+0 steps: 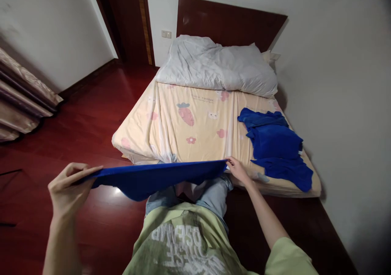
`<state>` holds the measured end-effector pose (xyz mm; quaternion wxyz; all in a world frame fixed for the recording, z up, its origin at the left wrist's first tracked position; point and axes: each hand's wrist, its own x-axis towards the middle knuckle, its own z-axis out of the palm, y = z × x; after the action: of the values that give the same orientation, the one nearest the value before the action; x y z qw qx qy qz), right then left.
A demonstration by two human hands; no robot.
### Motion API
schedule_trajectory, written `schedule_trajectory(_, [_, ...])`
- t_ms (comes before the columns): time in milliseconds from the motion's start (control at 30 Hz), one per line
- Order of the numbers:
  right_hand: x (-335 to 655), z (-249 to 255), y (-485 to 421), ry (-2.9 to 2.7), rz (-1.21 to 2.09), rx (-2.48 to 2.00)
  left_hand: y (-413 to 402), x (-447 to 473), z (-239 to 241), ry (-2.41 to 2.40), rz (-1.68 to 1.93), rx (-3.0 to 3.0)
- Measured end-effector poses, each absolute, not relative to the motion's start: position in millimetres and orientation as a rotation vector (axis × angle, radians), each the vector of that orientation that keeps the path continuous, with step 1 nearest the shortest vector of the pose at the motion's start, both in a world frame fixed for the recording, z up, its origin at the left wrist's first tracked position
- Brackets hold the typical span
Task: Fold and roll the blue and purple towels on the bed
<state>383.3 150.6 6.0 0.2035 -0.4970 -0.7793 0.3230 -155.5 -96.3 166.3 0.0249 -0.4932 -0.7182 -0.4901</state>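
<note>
A blue cloth (152,179) is stretched between my two hands at waist height, its upper edge taut and its lower part hanging in front of my legs. My left hand (71,187) pinches one end of it, out over the floor on the left. At the other end, near the foot of the bed, the fingers of my right hand (237,170) are closed on the corner. More blue garments (275,142) lie in a loose, crumpled row on the right side of the bed.
The bed (201,128) has a cream patterned sheet, with a grey-white quilt (216,65) bunched against the dark headboard (226,20). A wall (345,104) runs along its right side. Curtains (21,100) hang at left above the red wooden floor (91,104).
</note>
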Motion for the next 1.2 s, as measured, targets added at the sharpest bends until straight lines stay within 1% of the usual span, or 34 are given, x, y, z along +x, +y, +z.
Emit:
schedule_trajectory(200, [426.5, 50.1, 172.3, -1.979, 0.559, -1.517, -46.7, -175.7, 171.4, -2.114, -1.368, -1.843])
schedule_trajectory(267, [438.8, 64.6, 173.6, -1.979, 0.559, -1.520, -31.0, -178.9, 169.5, -2.134, -1.370, -1.865])
schedule_trajectory(367, [457.3, 84.6, 171.6, -2.008, 0.673, -1.495, -7.3, -181.8, 168.6, -2.190, -1.397, -1.805])
schedule_trajectory(433, [469.7, 96.2, 168.7, -2.065, 0.693, -1.479, 9.1, -182.9, 169.6, -2.308, -1.420, -1.704])
schedule_trajectory(533, [485.8, 109.8, 162.1, -2.143, 0.548, -1.484, 32.6, -182.9, 171.7, -2.472, -1.593, -1.575])
schedule_trajectory(633, [495.9, 118.2, 154.4, -2.152, 0.383, -1.481, 51.0, -181.8, 174.0, -2.419, -1.836, -1.576])
schedule_trajectory(733, [502.0, 122.6, 148.0, -2.094, 0.324, -1.520, 61.1, -182.0, 178.6, -2.357, -1.911, -1.577])
schedule_trajectory(833, [507.2, 128.2, 143.8, -1.920, 0.347, -1.615, 62.9, -184.6, 186.1, -2.328, -1.935, -1.562])
schedule_trajectory(933, [513.3, 139.4, 141.4, -1.868, 0.413, -1.620, 58.0, -187.5, 195.5, -2.337, -1.868, -1.648])
schedule_trajectory(1067, [523.6, 158.4, 139.4, -2.017, 0.420, -1.543, 48.1, -191.1, 209.1, -2.381, -1.669, -1.742])
schedule_trajectory(1200, [526.5, 176.9, 135.4, -2.080, 0.279, -1.557, 43.8, -199.7, 220.3, -2.404, -1.630, -1.761])
